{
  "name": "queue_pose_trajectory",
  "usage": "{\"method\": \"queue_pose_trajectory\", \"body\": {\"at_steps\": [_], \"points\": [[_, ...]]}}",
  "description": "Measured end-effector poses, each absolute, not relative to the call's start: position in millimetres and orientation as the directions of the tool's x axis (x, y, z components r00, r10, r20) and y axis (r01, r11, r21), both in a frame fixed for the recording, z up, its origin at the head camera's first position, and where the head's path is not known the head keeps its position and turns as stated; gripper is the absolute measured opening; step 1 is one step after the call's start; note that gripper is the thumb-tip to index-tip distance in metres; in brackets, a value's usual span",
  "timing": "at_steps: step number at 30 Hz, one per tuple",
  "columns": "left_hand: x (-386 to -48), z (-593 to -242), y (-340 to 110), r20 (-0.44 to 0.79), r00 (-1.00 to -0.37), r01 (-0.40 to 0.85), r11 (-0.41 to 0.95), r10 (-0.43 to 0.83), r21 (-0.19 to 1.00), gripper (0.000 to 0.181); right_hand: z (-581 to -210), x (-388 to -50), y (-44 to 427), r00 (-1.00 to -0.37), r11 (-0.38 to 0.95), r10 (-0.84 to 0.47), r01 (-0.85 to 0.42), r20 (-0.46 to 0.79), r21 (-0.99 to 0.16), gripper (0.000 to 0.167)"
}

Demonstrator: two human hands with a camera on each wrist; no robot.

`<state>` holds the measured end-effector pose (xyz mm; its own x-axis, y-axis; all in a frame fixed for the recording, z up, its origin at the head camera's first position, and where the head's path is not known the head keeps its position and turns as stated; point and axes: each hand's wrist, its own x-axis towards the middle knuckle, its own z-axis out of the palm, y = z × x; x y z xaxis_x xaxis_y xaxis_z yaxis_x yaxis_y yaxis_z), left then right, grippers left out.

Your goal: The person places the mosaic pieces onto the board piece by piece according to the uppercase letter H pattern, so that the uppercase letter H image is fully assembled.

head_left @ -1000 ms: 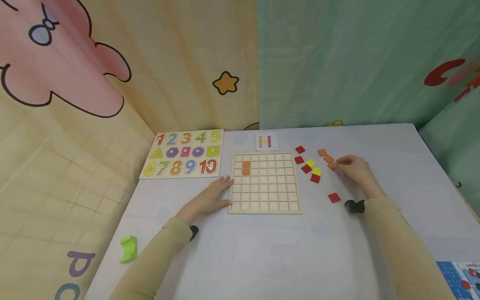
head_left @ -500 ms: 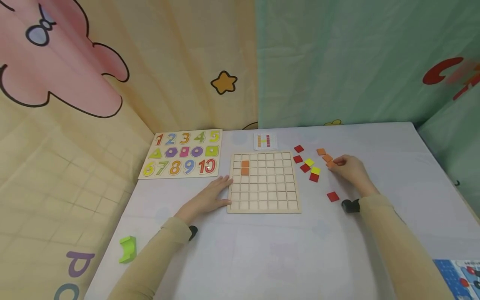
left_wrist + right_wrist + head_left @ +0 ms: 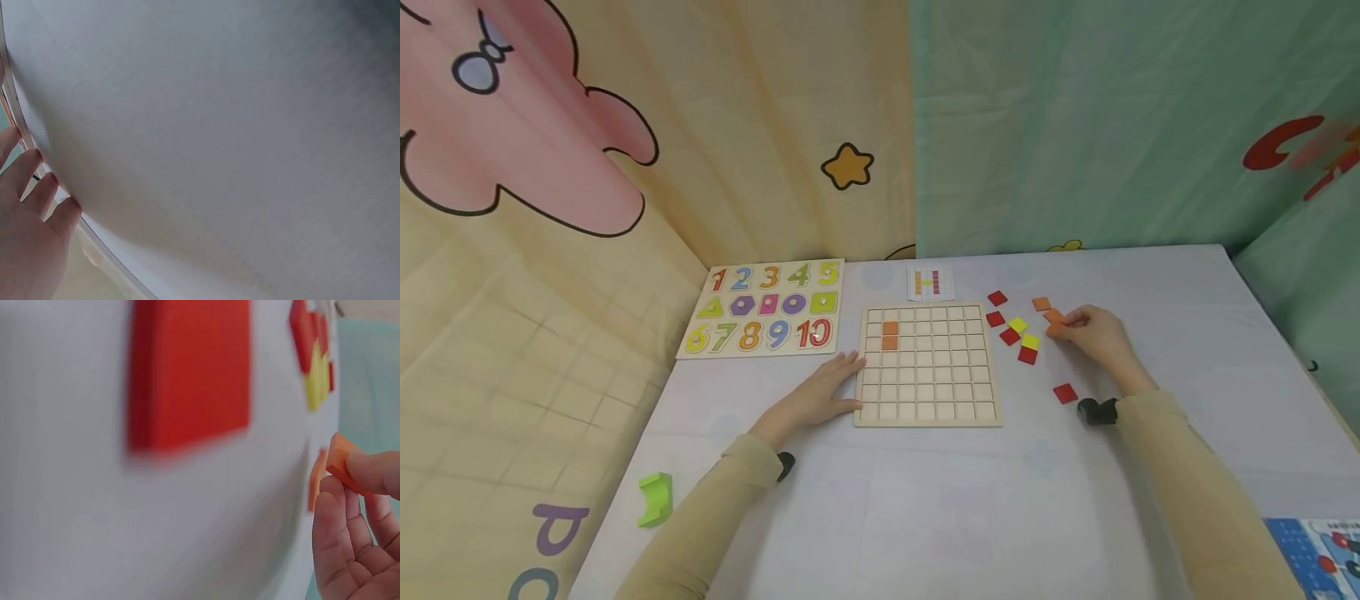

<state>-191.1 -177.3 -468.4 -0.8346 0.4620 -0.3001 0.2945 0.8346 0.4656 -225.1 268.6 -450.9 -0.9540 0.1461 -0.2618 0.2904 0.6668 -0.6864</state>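
Observation:
My right hand [image 3: 1099,336] pinches an orange tile [image 3: 341,464] between thumb and fingers, just above the table. Two more orange tiles lie beside it, one [image 3: 1041,303] a little farther back. Left of that hand are several red tiles [image 3: 1027,355] and two yellow ones [image 3: 1017,325]. A wooden grid board [image 3: 925,423] has two orange tiles [image 3: 890,335] in its second column, one below the other. My left hand [image 3: 812,397] rests with spread fingers against the board's left edge; those fingers [image 3: 37,200] also show in the left wrist view.
A number and shape puzzle board [image 3: 760,317] lies at the back left. Behind the grid stands or lies a small pattern card [image 3: 931,284]. A green curved block [image 3: 657,499] is near the left table edge, and a blue printed sheet [image 3: 1311,554] at the front right.
My right hand has moved slightly left, and the orange tile in its fingers has come along, away from its earlier spot. The left hand stays against the board.

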Motion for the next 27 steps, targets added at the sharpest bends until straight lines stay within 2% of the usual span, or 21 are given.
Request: {"method": "queue_pose_trajectory", "body": {"at_steps": [6, 12, 18, 27], "points": [[-191.7, -468.8, -177.9, -0.307, -0.838, 0.280, 0.838, 0.451, 0.467, 0.079, -444.0, -230.2, 221.5, -0.952, 0.592, 0.096, 0.289, -0.291, -0.752, 0.037], [-192.6, -468.4, -177.1, -0.302, -0.837, 0.288, 0.837, 0.455, 0.465, 0.079, -445.0, -232.9, 156.8, -0.969, 0.567, -0.060, 0.164, -0.239, -0.807, 0.034], [-192.5, -467.9, -177.4, -0.299, -0.837, 0.293, 0.838, 0.457, 0.460, 0.079, -445.3, -231.4, 96.1, -0.968, 0.565, -0.134, 0.099, -0.210, -0.819, 0.026], [-192.2, -468.5, -177.8, -0.296, -0.829, 0.309, 0.829, 0.475, 0.465, 0.078, -456.9, -234.6, 55.8, -0.961, 0.570, -0.222, 0.008, -0.164, -0.822, 0.016]]}}
